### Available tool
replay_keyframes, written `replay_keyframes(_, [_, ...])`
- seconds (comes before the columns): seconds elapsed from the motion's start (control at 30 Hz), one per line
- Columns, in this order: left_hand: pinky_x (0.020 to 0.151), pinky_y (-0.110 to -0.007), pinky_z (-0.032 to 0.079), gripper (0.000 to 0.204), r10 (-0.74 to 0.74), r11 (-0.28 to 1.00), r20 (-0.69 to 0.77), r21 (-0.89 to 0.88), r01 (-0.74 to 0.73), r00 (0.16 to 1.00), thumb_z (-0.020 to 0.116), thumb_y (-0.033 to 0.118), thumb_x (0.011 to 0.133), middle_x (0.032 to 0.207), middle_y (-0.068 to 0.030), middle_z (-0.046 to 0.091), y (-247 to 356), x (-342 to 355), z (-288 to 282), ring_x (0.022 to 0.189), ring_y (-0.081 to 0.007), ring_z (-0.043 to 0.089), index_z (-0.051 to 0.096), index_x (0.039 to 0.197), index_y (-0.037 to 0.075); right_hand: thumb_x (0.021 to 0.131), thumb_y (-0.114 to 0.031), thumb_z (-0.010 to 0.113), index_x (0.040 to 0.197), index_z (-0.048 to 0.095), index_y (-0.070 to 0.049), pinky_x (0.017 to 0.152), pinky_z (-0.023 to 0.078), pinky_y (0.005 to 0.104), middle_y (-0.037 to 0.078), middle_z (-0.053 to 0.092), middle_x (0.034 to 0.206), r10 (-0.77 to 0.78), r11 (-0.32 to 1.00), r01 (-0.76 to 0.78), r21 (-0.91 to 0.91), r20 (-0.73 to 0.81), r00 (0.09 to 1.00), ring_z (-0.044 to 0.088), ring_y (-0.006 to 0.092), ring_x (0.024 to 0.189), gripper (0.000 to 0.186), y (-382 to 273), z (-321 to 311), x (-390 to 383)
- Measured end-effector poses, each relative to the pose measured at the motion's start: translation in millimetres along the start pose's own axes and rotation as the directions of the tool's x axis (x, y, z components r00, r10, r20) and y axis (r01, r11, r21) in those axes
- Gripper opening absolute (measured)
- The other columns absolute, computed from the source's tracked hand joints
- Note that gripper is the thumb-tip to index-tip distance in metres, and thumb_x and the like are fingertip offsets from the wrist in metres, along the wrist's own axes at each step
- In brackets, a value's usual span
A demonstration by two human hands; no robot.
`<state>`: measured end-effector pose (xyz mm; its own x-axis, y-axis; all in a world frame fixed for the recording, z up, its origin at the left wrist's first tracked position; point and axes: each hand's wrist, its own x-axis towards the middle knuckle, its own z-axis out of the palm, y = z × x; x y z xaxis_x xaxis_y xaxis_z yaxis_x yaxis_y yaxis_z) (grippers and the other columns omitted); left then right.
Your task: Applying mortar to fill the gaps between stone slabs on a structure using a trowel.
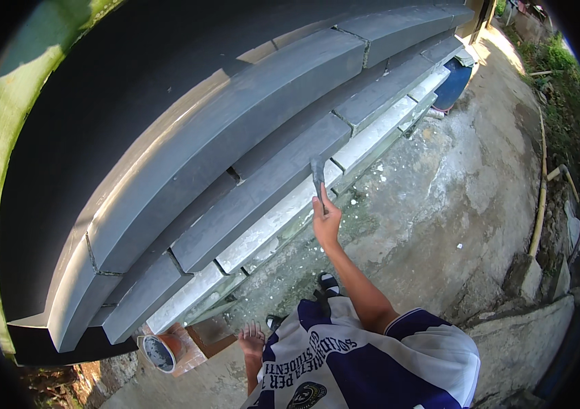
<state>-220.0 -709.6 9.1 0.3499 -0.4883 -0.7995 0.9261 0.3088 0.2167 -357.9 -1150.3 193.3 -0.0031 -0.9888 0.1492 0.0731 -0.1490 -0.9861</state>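
Observation:
In my right hand (327, 219) is a paintbrush (317, 172) coated in dark grey, its handle between my fingers. The brush head is at the lower edge of the middle grey ledge (269, 180), just above the whitish bottom ledge (266, 235). Nothing is visible in my left hand (252, 339), which is low by my body with its fingers loosely apart. To the left of that hand stands an orange-brown bucket (160, 351) with grey paint inside.
A broad upper grey ledge (235, 126) curves above the others. At the far end stands a blue barrel (453, 85). A concrete floor (433, 225) with white specks runs along the ledges. On the right lie a bamboo pole (542, 184) and plants (556, 68).

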Motion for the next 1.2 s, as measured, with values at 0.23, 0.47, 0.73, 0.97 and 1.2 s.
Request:
replay_keyframes(0.23, [0.078,-0.032,0.043,0.052,0.017,0.997,-0.071,0.081,-0.012,0.997,0.043,0.045,0.089,0.135,-0.0006,0.047,-1.0,4.0,12.1,0.123,-0.0201,0.046,0.038,0.135,0.021,0.088,-0.011,0.062,0.122,0.059,-0.008,0.045,0.024,0.0193,-0.011,0.041,0.062,0.072,0.997,-0.073,-0.020,0.546,0.835,0.030,-0.0003,0.054,0.034,-10.9,-30.7,-53.4])
replay_keyframes(0.47, [0.077,-0.035,0.044,0.056,0.059,0.997,-0.088,0.047,-0.055,0.994,0.046,0.045,0.088,0.138,-0.0010,0.044,-9.9,0.5,6.9,0.124,-0.0227,0.045,0.036,0.136,0.020,0.091,-0.008,0.055,0.124,0.057,-0.004,0.044,0.021,0.0214,-0.010,0.042,0.066,0.024,0.999,-0.027,-0.039,-0.094,0.995,0.028,0.0008,0.052,0.033,-10.1,-101.9,113.1])
replay_keyframes(0.73, [0.075,-0.037,0.045,0.057,0.084,0.996,-0.146,0.039,-0.079,0.986,0.051,0.046,0.084,0.136,-0.0053,0.045,-12.6,5.7,-10.6,0.123,-0.0268,0.045,0.038,0.134,0.020,0.091,-0.014,0.059,0.128,0.054,-0.006,0.043,0.026,0.0196,-0.010,0.038,0.062,0.102,0.994,-0.106,0.017,0.158,0.982,0.031,0.0007,0.048,0.038,12.4,-54.3,23.5])
replay_keyframes(0.97, [0.076,-0.038,0.045,0.054,0.069,0.996,-0.156,0.062,-0.060,0.985,0.043,0.043,0.087,0.141,-0.0024,0.040,-3.9,14.4,2.2,0.125,-0.0254,0.044,0.036,0.136,0.021,0.091,-0.012,0.058,0.125,0.055,-0.004,0.042,0.026,0.0211,-0.009,0.041,0.060,0.220,0.956,-0.210,0.207,-0.026,0.975,0.032,0.0016,0.048,0.035,14.7,-96.0,88.6])
replay_keyframes(1.2, [0.079,-0.040,0.043,0.057,0.041,0.997,-0.187,0.066,-0.029,0.982,0.048,0.039,0.085,0.139,-0.0035,0.042,-5.9,12.0,-4.4,0.124,-0.0283,0.045,0.036,0.137,0.018,0.091,-0.012,0.059,0.128,0.053,-0.004,0.042,0.027,0.0206,-0.007,0.043,0.062,0.328,0.825,-0.412,0.387,0.266,0.906,0.035,0.0022,0.049,0.038,16.2,-66.2,41.2])
